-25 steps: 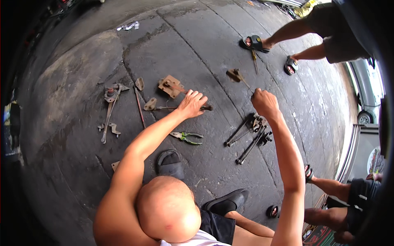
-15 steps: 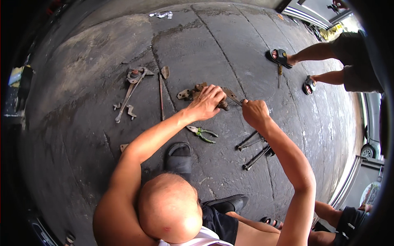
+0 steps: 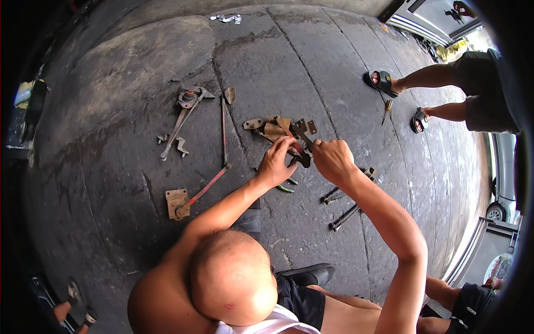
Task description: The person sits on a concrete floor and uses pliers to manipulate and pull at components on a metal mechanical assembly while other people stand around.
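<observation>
A rusty metal bracket assembly (image 3: pixel 275 132), with plates, holes and a red lever (image 3: pixel 296 146), lies on the floor in front of me. My left hand (image 3: pixel 276 163) is at its near side, thumb and fingers closed around the lever's lower part. My right hand (image 3: pixel 334 160) is a fist around the end of a dark, flat, wrench-like metal tool (image 3: pixel 303 134), which reaches up-left over the assembly. What its far end grips cannot be made out. Green-handled pliers (image 3: pixel 285 189) lie just below my left hand, partly hidden by it.
Left on the concrete are a rusty lever mechanism (image 3: pixel 189 97), a thin red-brown rod (image 3: pixel 224 131) and a square plate with a red rod (image 3: pixel 178 204). Dark metal rods (image 3: pixel 345 216) lie to the right. Beyond, a screwdriver (image 3: pixel 386 110) lies near a standing person's sandals (image 3: pixel 380 82).
My left hand has come nearer, from atop the assembly to its red lever. The assembly has turned. My right hand has shifted left and nearer, still gripping the tool. The left plate is now uncovered.
</observation>
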`<state>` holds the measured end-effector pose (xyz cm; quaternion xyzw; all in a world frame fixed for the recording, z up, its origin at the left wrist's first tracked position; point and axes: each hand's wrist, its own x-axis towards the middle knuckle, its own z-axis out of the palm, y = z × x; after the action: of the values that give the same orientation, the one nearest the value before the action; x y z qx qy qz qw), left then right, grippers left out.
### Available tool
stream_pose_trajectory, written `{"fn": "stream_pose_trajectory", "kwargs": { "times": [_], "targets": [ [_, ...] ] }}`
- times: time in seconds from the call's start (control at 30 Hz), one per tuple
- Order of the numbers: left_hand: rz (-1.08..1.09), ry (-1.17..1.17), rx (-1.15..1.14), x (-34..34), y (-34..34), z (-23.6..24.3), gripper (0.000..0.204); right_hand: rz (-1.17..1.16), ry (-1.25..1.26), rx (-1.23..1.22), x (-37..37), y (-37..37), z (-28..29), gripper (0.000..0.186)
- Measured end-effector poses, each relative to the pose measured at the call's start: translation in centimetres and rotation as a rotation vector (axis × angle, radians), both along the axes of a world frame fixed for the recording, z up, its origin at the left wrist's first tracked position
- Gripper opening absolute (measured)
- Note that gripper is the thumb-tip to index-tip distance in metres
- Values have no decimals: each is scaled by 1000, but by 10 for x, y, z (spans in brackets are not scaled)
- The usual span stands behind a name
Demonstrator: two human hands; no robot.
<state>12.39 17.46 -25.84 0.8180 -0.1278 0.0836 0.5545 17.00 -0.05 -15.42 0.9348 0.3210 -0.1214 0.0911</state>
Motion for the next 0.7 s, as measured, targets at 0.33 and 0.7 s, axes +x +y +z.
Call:
{"fn": "stream_pose_trajectory", "kwargs": {
  "times": [0.33,0.7],
  "targets": [
    [-67,161,-42,-56,7,-7,12,-250,100,174,-51,11,-6,19],
    [5,153,8,-73,6,-21,12,-477,159,349,-68,18,-21,36]
  ]
}}
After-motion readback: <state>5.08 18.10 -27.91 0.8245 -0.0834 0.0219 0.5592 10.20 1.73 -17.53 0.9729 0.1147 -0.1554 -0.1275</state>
